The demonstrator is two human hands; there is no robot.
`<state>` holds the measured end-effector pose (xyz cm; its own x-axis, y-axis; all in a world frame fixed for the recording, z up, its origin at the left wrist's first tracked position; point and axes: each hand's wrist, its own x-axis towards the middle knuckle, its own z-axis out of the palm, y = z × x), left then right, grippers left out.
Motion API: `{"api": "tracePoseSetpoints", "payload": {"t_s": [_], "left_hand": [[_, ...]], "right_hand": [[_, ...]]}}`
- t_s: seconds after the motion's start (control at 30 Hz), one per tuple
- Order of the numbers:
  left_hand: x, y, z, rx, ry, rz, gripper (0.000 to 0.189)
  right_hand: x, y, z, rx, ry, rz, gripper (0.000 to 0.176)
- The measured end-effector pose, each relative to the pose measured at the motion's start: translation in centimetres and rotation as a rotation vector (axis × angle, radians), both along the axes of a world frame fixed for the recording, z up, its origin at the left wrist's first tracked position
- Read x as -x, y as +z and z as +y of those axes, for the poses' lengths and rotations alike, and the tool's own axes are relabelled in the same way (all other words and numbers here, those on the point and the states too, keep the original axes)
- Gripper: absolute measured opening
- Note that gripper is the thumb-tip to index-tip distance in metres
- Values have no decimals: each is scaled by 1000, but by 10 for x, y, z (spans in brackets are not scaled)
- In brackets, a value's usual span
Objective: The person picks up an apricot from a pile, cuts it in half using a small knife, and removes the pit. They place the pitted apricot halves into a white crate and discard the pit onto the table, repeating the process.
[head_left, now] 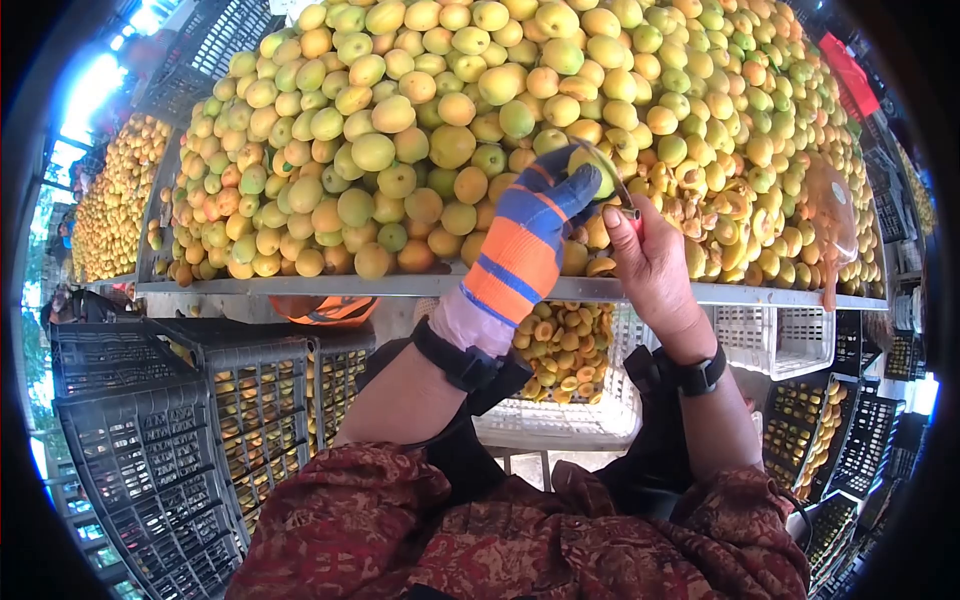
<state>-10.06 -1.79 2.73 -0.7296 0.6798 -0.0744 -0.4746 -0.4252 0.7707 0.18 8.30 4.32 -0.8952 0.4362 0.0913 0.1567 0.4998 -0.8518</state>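
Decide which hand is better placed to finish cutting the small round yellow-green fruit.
Right, probably: the bare right hand grips the curved metal blade against the fruit, which the orange-and-blue gloved left hand steadies.

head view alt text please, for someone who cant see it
A gloved left hand holds an apricot while the bare right hand sets a knife against it, above a table heaped with apricots; dark crates stand below.
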Motion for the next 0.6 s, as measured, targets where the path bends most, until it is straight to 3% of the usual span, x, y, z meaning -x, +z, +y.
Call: {"api": "tracePoseSetpoints", "payload": {"t_s": [0.03, 0.1, 0.23, 0.3, 0.43, 0.5, 0.6], "left_hand": [[-2, -1, 1, 2, 2, 1, 26], [-8, -4, 7, -170, -23, -243, 24], [3, -12, 3, -143, -100, -216, 31], [7, -11, 3, -281, -158, -294, 31], [1, 4, 0, -294, -147, -306, 32], [0, 18, -2, 57, 33, 285, 33], [-1, 9, -1, 90, -10, 185, 33]], "right_hand": [[2, -3, -3, -32, -24, 50, 40], [5, -3, -7, -68, -59, 86, 41], [7, 3, -6, -33, -35, 9, 41], [4, 4, -7, 55, 26, 5, 41], [1, 9, -3, -1, 16, 31, 41], [-3, 10, 5, 120, 36, 24, 39], [-5, 14, 2, 153, -13, -75, 41]]}}
